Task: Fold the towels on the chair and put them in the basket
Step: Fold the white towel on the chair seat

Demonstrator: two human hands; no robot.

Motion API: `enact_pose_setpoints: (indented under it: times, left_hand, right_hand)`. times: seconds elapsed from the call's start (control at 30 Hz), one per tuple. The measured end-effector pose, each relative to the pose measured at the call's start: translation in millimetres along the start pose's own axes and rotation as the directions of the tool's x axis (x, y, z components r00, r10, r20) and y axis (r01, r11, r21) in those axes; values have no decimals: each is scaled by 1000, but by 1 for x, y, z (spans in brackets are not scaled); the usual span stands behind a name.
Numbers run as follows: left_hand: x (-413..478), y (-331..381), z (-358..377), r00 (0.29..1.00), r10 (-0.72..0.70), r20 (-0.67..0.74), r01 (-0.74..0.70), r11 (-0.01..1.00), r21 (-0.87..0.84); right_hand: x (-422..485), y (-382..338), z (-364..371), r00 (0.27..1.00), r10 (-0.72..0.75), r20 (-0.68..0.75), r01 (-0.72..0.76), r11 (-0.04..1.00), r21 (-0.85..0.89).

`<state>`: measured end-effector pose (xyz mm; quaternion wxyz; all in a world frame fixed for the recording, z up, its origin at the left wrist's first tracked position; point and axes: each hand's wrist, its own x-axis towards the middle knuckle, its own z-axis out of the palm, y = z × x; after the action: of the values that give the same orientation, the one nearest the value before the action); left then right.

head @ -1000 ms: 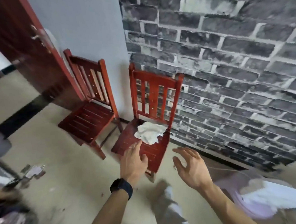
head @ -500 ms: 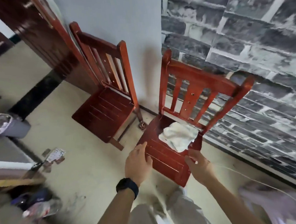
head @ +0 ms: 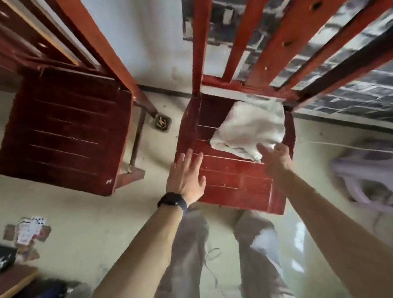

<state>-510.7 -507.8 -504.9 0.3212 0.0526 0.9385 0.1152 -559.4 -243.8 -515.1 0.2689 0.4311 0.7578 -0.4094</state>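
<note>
A crumpled white towel lies on the back right part of the red wooden chair seat, straight ahead of me. My right hand reaches its near corner, fingers extended and touching the cloth's edge. My left hand, with a black watch on the wrist, hovers flat over the seat's left front, fingers straight. A pale lilac basket sits blurred on the floor at the right.
A second red chair stands to the left, its seat bare. The brick-pattern wall runs behind both chairs. Papers and dark clutter lie on the floor at lower left. My legs stand just before the chair.
I have come much closer to the chair and now look down on its seat. Both hands moved forward; the right hand has reached the towel's near corner, the left has opened flat.
</note>
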Motion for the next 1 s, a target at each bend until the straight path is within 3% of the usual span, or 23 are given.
enact_pose_setpoints:
  times: [0.07, 0.17, 0.23, 0.33, 0.43, 0.57, 0.67, 0.73, 0.8, 0.9, 0.97, 1.0]
  left_hand:
    - [16, -13, 18, 998, 50, 45, -53, 997, 56]
    - [25, -28, 37, 990, 96, 106, -105, 991, 87]
    - [22, -31, 41, 987, 102, 122, -113, 989, 93]
    - [20, -23, 22, 984, 49, 172, -58, 997, 46]
    - [3, -7, -16, 990, -44, 137, 68, 982, -176]
    - [-48, 20, -80, 983, -171, 74, 181, 778, -602]
    - [-96, 48, -130, 983, -121, 138, 180, 474, -862]
    - [-129, 69, -159, 985, -67, 157, 170, 324, -931]
    - [-157, 89, -181, 990, -28, 137, 140, 270, -953]
    - [-192, 115, -202, 999, -23, 43, 48, 298, -953]
    - [-220, 130, -212, 990, -141, -15, 23, 266, -964]
    - [-236, 136, -214, 975, -222, 19, 65, 203, -977]
  right_hand:
    - [1, -10, 13, 997, 39, -67, -25, 979, 200]
    - [-3, -22, 20, 995, 81, -56, -54, 926, 374]
    - [-15, -27, 20, 991, 22, -130, 21, 946, 322]
    - [-44, -33, 5, 956, -167, -240, 188, 980, 68]
    - [-98, -41, -22, 902, -373, -217, 396, 915, 71]
    - [-181, -51, -73, 876, -470, -108, 482, 844, 235]
    - [-243, -61, -118, 847, -530, -39, 517, 806, 289]
    - [-288, -64, -147, 805, -593, 8, 560, 765, 316]
    - [-331, -65, -172, 747, -662, 62, 618, 725, 306]
    - [-384, -66, -204, 674, -730, 113, 678, 672, 299]
    - [-413, -64, -222, 654, -747, 117, 671, 645, 366]
    - [-428, -63, -228, 652, -751, 103, 658, 628, 416]
